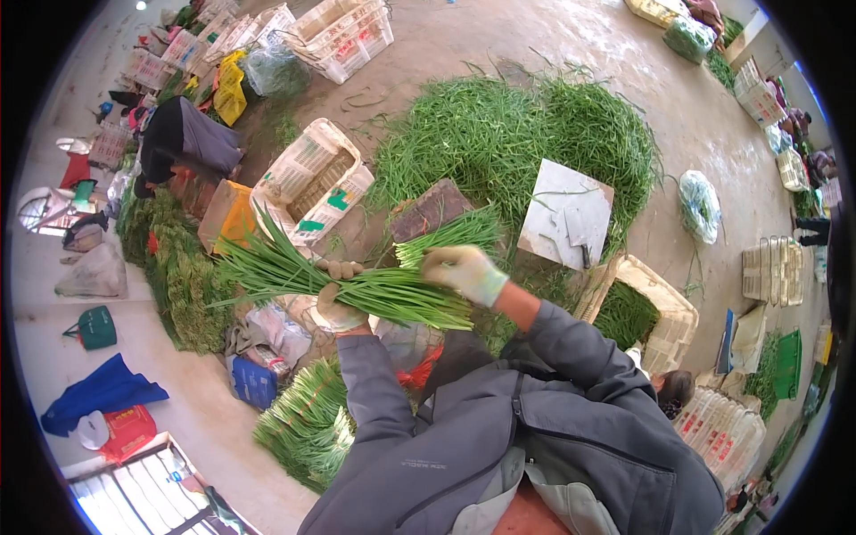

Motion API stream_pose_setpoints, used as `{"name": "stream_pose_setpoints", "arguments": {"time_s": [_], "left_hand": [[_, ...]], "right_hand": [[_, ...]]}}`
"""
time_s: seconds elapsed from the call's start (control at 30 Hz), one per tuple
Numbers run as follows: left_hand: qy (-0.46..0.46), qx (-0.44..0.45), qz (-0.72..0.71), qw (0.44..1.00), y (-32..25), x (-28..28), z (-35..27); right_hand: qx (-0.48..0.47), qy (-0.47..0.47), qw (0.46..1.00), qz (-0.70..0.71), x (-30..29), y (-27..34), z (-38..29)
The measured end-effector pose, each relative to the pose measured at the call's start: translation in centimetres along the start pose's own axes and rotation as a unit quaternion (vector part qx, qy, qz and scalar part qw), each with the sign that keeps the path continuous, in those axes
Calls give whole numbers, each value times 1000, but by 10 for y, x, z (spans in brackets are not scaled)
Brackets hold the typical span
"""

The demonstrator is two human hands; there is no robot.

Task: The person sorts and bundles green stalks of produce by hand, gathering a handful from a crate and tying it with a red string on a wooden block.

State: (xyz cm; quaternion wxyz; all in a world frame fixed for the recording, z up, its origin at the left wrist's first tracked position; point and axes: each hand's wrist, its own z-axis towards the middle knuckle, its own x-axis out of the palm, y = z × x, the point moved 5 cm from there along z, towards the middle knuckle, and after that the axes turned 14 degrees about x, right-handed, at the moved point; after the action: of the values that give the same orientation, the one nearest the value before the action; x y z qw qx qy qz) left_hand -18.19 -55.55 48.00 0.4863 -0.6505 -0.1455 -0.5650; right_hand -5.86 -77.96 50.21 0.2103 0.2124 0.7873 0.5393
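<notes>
My left hand (341, 301), in a dirty pale work glove, is closed around the middle of a bunch of long green leafy stalks (394, 291). The leaf tips fan out to the left and the pale cut ends point right. My right hand (465, 271), gloved too, is at the upper edge of the bunch near the cut ends; its fingertips are partly hidden, so its hold cannot be told. Just beyond lie more aligned stalks (455, 234) beside a dark reddish block (431, 210). A cleaver (576, 234) rests on a pale square board (548, 200) to the right.
A large heap of loose green stalks (481, 134) covers the floor ahead. Plastic crates stand at left (264, 194) and right (675, 321). Tied bundles (304, 428) lie at lower left, near a blue bag (253, 382). A bent-over person (190, 140) is at upper left.
</notes>
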Motion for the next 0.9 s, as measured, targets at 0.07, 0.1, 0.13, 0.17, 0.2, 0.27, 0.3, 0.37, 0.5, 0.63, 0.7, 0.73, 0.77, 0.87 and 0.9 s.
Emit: {"name": "stream_pose_setpoints", "arguments": {"time_s": [0.07, 0.1, 0.13, 0.17, 0.2, 0.27, 0.3, 0.37, 0.5, 0.63, 0.7, 0.73, 0.77, 0.87, 0.9], "left_hand": [[-18, 9, 8, 1000, -7, 1, 2], [-51, 16, -33, 998, -6, 6, 2], [-23, 11, -44, 999, -8, 3, 5], [6, 8, -55, 998, -12, -2, 9], [8, 2, -52, 999, -11, -2, 10], [19, -18, -61, 998, -4, 5, 8], [23, -26, -60, 998, 3, 16, 6], [29, -40, -92, 995, 19, 47, -3], [57, -30, -7, 998, 19, 51, -3], [34, -22, -40, 998, 22, 64, -12], [33, -25, -48, 998, 25, 68, -18], [36, -27, -56, 997, 30, 77, -24], [38, -32, -65, 997, 35, 83, -30], [89, -56, -63, 992, 52, 85, -36], [97, -52, -28, 994, 57, 91, -39]], "right_hand": [[79, -61, 931, 352, -38, -17, -15], [79, -76, 834, 541, -60, -27, -30], [75, -73, 879, 465, -77, -34, -43], [70, -69, 917, 386, -86, -37, -51], [117, -69, 961, 241, -80, -26, -60], [-20, -57, 998, 7, -51, -13, -64], [-131, -60, 984, -101, -37, -3, -68], [-99, -59, 937, -329, -23, -1, -72], [-145, -93, 931, -322, -31, -28, -85], [-59, 0, 935, -349, -55, -78, -118], [-129, -95, 938, -307, -59, -57, -137], [-195, -187, 926, -262, -66, -36, -151], [-190, -194, 927, -260, -66, -24, -157], [-167, -157, 909, -348, -48, -10, -153], [-168, -161, 909, -346, -49, -19, -154]]}}
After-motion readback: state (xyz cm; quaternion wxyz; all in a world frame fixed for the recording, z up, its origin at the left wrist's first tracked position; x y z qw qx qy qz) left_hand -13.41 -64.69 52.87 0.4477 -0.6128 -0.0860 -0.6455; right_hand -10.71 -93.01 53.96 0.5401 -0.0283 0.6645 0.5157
